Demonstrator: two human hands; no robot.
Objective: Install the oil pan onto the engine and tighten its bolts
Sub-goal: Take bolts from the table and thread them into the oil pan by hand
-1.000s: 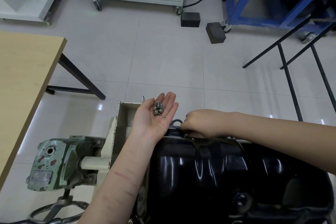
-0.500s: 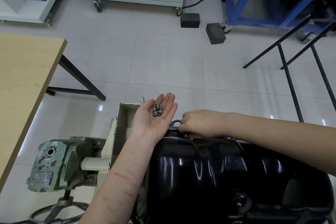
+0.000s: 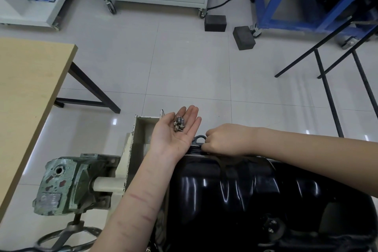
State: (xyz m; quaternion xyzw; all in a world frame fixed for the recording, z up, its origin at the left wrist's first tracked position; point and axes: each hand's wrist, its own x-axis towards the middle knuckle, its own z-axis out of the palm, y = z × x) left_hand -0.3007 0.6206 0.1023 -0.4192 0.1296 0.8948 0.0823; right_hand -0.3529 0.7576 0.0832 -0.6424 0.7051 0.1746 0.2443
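Note:
A glossy black oil pan fills the lower right, lying on the engine, which it mostly hides. My left hand is held palm up just beyond the pan's far left corner, fingers straight, with several small metal bolts lying on it. My right hand is curled at the pan's far edge, fingertips down on the flange beside a dark metal lifting ring. Whatever those fingertips pinch is hidden under the hand.
A cream engine-stand bracket and a green gearbox sit left of the pan. A wooden table stands at the far left. Black frame legs cross the floor on the right. Two dark blocks, a grey cabinet and a blue frame lie beyond.
My right hand has shifted very slightly at the pan's far edge. My left hand stays palm up with the bolts.

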